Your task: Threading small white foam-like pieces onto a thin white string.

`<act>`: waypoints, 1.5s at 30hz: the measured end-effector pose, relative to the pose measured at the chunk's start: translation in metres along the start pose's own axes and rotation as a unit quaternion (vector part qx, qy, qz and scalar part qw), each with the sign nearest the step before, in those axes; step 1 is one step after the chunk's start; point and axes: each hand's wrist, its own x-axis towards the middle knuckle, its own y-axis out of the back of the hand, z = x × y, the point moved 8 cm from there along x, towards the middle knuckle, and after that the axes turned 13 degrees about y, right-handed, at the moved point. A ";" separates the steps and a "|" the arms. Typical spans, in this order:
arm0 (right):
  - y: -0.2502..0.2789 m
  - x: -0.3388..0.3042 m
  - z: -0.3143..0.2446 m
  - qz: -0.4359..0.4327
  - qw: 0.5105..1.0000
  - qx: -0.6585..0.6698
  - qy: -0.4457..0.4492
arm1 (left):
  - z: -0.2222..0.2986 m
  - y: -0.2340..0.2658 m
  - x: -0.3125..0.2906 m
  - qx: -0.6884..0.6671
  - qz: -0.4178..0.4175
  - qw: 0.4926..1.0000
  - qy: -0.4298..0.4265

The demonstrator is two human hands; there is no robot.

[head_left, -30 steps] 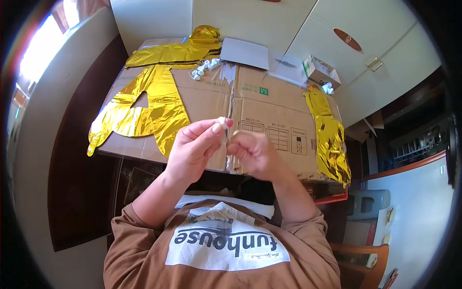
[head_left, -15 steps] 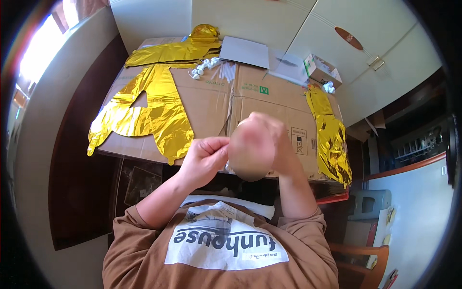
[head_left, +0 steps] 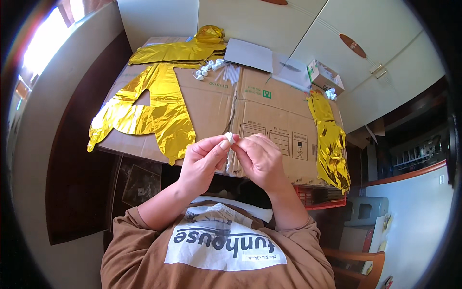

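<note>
A small white roll [head_left: 230, 138] sits between the person's two hands, raised above the near edge of the carton, close to its centre seam. The left hand [head_left: 208, 156] pinches it between thumb and forefinger; the right hand [head_left: 261, 159] has its fingertips pressed together against the roll's right side, though whether they grip a part of it cannot be told. The step in hand looks like close fingertip work on this one roll, and the next move would seem to call for a light, steady left pinch while the right fingers find an edge. Beneath lies the brown cardboard carton [head_left: 211, 103], serving as a worktop. On it, an A-shaped gold foil balloon [head_left: 167, 115] lies flat at left, with more gold foil [head_left: 175, 53] behind it, beside a cluster of similar white rolls [head_left: 204, 70] and a bundle of white sticks [head_left: 232, 74]. Farther back are a pale flat sheet [head_left: 249, 54] and, at right, a small open box [head_left: 327, 77]; another gold foil balloon [head_left: 332, 151] runs down the right edge. Around the carton stand white cabinets [head_left: 313, 41], a grey plastic stool [head_left: 368, 219] and a wooden chair [head_left: 378, 265].
</note>
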 end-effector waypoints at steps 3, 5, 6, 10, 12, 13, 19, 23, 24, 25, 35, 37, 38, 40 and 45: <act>0.006 0.004 -0.009 -0.016 0.998 -0.050 0.020 | 0.006 -0.005 -0.004 0.069 0.016 0.997 -0.016; 0.007 0.006 -0.013 -0.055 0.994 -0.080 0.056 | 0.008 -0.006 -0.007 0.083 -0.001 0.997 0.002; 0.008 0.005 -0.014 -0.076 0.990 -0.097 0.071 | 0.007 -0.007 -0.008 0.089 -0.011 0.996 0.013; 0.012 0.010 -0.011 -0.094 0.985 -0.085 0.115 | 0.004 -0.005 -0.009 0.121 -0.020 0.989 0.083; 0.013 0.012 -0.007 -0.108 0.991 -0.030 0.078 | 0.000 -0.001 -0.011 0.151 -0.028 0.982 0.110; 0.011 0.009 0.002 -0.103 0.994 0.041 0.016 | 0.000 -0.001 -0.012 0.166 -0.039 0.978 0.123; -0.015 -0.017 0.021 -0.141 0.888 0.405 -0.169 | 0.003 -0.010 -0.014 0.227 -0.144 0.950 0.157; -0.017 -0.024 0.021 -0.153 0.874 0.433 -0.156 | 0.002 -0.010 -0.008 0.207 -0.198 0.951 0.118; -0.017 -0.020 0.021 -0.164 0.877 0.426 -0.149 | 0.004 -0.009 -0.005 0.201 -0.211 0.950 0.113; -0.017 -0.014 0.021 -0.198 0.868 0.424 -0.163 | 0.007 -0.011 -0.003 0.268 -0.220 0.933 0.096; 0.001 0.020 0.022 -0.246 0.914 0.304 -0.111 | 0.018 -0.021 0.021 0.135 -0.188 0.937 0.261; -0.001 0.014 0.025 -0.222 0.902 0.335 -0.156 | 0.017 -0.022 0.018 0.114 -0.199 0.934 0.273; -0.002 0.011 0.025 -0.217 0.899 0.339 -0.171 | 0.013 -0.020 0.017 0.088 -0.193 0.936 0.282; -0.005 0.003 0.027 -0.210 0.891 0.348 -0.204 | -0.002 -0.012 0.014 0.032 -0.178 0.937 0.299; -0.025 -0.005 0.034 -0.224 0.887 0.340 -0.219 | -0.028 0.004 0.005 -0.114 -0.140 0.930 0.319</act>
